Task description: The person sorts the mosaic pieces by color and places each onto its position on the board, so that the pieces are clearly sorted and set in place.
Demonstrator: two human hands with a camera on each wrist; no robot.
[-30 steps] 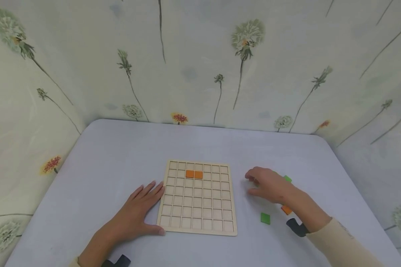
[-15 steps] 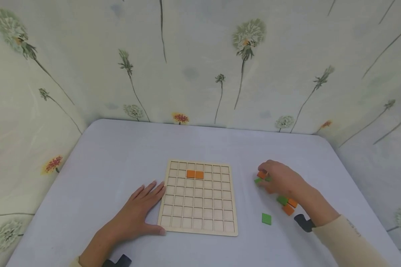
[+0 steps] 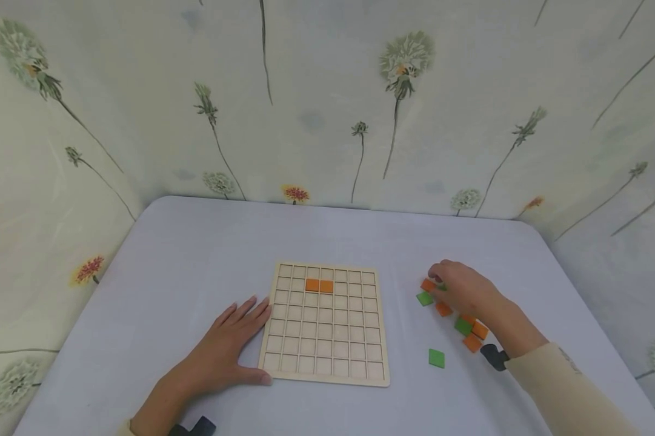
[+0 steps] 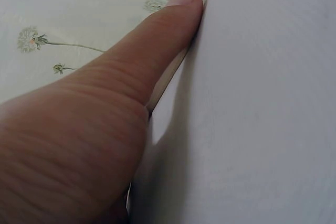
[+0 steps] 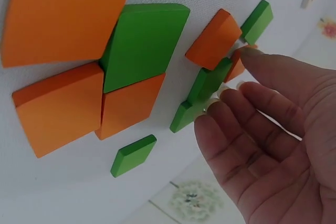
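A pale wooden grid board lies on the table, with two orange tiles side by side in its second row from the far edge. My left hand rests at the board's left side, fingers spread and thumb along the near corner. To the right of the board, my right hand reaches over loose square tiles. In the right wrist view, the thumb tip is right at an orange tile. Loosely bent fingers meet the edges of green tiles, with a gap between thumb and fingers.
Nearer the right wrist, several orange and green tiles lie clustered. A lone green tile sits between them and the board. Dark wrist-worn cameras stick out by the wrists. Floral fabric rises behind the table's far edge.
My right hand has moved right from beside the board, and its fingertips are now among the loose tiles, more of which show. My left hand and the board stay in place.
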